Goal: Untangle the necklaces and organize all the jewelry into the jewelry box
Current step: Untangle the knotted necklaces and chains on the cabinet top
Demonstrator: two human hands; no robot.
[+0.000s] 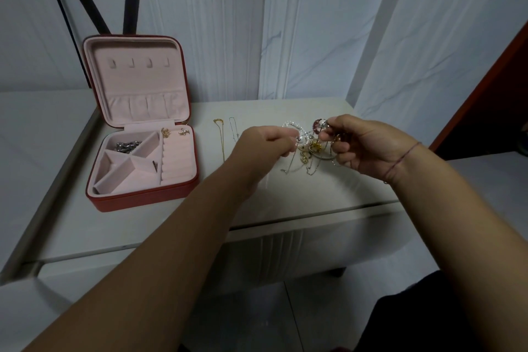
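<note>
A red jewelry box (143, 200) with pink lining stands open at the table's left. One compartment holds a silver chain (127, 146), and two small earrings (174, 132) sit on its back ledge. A tangled clump of jewelry (310, 148) with clear beads, gold pieces and thin chains hangs between my hands over the table's middle. My left hand (265, 144) pinches a strand of it. My right hand (363, 144) grips the clump's right side, fingers curled. A gold necklace (221, 137) and a silver necklace (233, 128) lie straight on the table between box and hands.
The white table (300, 200) ends in a front edge below my hands, with a drawer front beneath. White marbled wall panels rise behind. Dark stand legs (85, 0) lean behind the box. A red-brown edge (485, 88) borders the far right.
</note>
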